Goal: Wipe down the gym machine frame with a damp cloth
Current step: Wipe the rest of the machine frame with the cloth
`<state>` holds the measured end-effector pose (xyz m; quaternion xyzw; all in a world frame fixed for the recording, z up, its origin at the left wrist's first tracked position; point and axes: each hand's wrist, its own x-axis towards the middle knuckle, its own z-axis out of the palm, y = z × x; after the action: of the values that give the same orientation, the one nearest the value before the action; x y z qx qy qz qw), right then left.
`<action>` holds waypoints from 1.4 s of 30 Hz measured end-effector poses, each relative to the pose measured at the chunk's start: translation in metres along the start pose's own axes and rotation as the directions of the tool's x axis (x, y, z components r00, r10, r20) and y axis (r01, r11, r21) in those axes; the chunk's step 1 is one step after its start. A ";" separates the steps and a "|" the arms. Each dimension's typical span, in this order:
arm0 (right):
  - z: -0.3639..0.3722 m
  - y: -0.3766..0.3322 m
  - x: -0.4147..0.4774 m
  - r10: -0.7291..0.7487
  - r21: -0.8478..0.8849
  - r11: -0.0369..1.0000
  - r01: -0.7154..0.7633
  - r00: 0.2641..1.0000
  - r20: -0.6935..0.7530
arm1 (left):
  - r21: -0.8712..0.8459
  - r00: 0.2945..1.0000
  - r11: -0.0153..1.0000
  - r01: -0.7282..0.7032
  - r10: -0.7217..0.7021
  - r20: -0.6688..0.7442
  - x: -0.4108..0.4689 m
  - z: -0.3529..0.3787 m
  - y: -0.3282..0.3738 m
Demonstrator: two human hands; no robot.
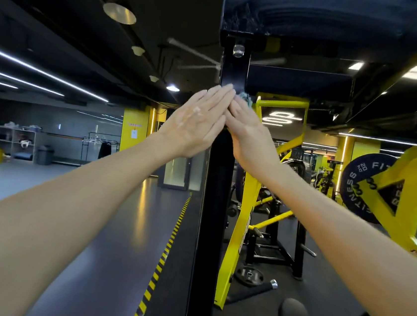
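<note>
A: Hand status?
B: Both arms up, meeting at centre frame on the black upright post (213,210). Left hand (201,123) is flat, fingers straight and together, against the post's left face, holding nothing.
A: Right?
B: Right hand (249,134) is on the post's right side with its fingers stretched out. Its fingertips touch the left hand's.
A: Cloth?
B: Blue-grey cloth (245,99) bunched just past the right fingertips, against the post's right edge. It looks pressed there, but the thumb and palm side are hidden, so I cannot tell if it's pinched.
A: Frame above?
B: Black crossbeam (322,15) at upper right of the frame. A chrome bolt (238,50) sits just under it on the post, above both hands.
A: Surroundings?
B: Yellow machine (242,213) right of the post. Big weight plate (362,185) at right of frame. Small plate (248,275) on the floor at lower centre. Yellow-black hazard tape (162,259) runs along the floor left of the post.
</note>
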<state>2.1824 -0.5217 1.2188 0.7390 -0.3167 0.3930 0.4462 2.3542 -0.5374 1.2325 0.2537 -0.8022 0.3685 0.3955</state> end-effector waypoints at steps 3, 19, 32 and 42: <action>0.015 -0.013 -0.040 0.016 0.009 1.000 -0.015 0.999 -0.034 | -0.008 0.993 0.998 -0.068 0.069 0.096 -0.012 0.005 -0.003; -0.003 -0.010 -0.048 0.010 -0.161 0.987 0.007 0.994 0.107 | 0.065 0.997 0.996 0.060 -0.063 0.042 -0.057 0.026 0.020; 0.018 -0.024 -0.092 -0.058 -0.089 0.994 0.066 0.994 0.090 | 0.109 0.980 0.993 -0.047 0.025 0.200 -0.165 0.071 0.080; 0.013 -0.011 -0.040 0.050 -0.121 0.991 -0.049 0.999 0.000 | 0.089 0.958 0.987 -0.135 0.107 0.266 -0.192 0.097 0.085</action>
<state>2.1756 -0.5247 1.1759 0.7031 -0.3588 0.3829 0.4799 2.3586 -0.5411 1.0018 0.2707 -0.8405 0.3976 0.2494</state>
